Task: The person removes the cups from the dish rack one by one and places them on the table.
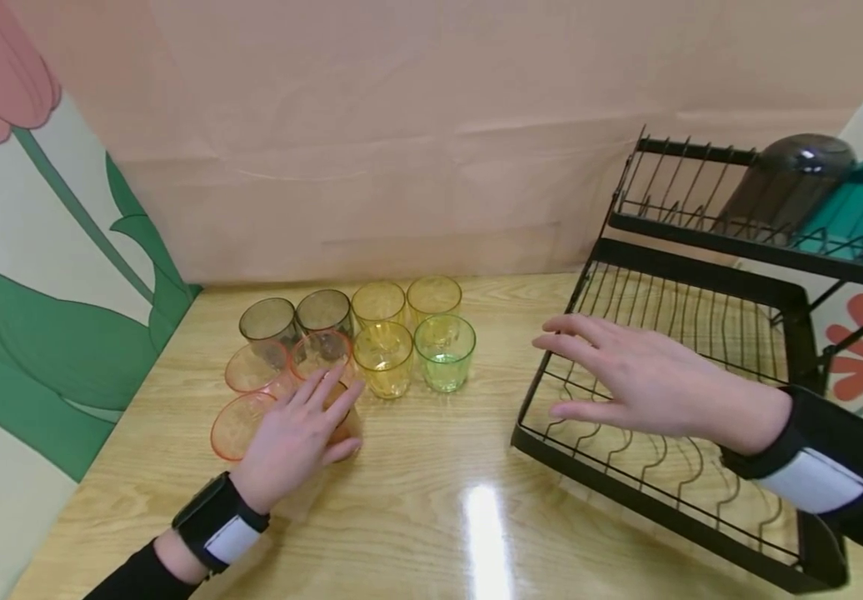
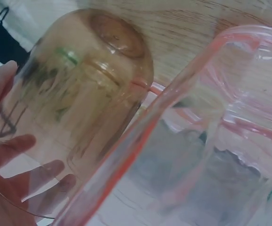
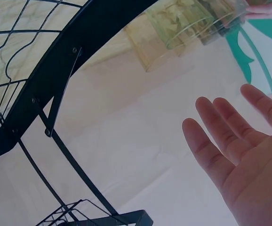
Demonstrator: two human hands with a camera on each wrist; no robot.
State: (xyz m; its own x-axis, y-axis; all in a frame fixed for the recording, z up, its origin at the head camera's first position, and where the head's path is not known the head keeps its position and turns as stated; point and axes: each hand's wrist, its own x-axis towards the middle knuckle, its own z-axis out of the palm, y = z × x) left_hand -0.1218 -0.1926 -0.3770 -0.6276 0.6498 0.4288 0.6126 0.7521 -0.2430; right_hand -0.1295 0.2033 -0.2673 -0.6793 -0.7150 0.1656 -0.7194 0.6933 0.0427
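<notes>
At the front of a cluster of glasses, my left hand (image 1: 292, 437) spans an amber glass (image 2: 86, 99) from above. Its thumb lies on one side, and the other fingers (image 2: 20, 146) show through the glass on the far side. This glass stands upright, close beside a red-rimmed clear glass (image 2: 140, 150). Another red-rimmed glass (image 1: 242, 425) is left of the hand, with two more behind it. My right hand (image 1: 634, 375), empty, hovers palm down over the left part of a black wire dish rack (image 1: 671, 500), its fingers spread and loosely straight.
Behind the left hand stand two grey glasses (image 1: 266, 321), several yellow glasses (image 1: 382, 358) and a green glass (image 1: 445, 354). The rack's upper shelf (image 1: 739, 242) holds a dark upturned vessel (image 1: 791, 187) and a teal one (image 1: 862, 200). A paper-covered wall (image 1: 401, 167) bounds the wooden table.
</notes>
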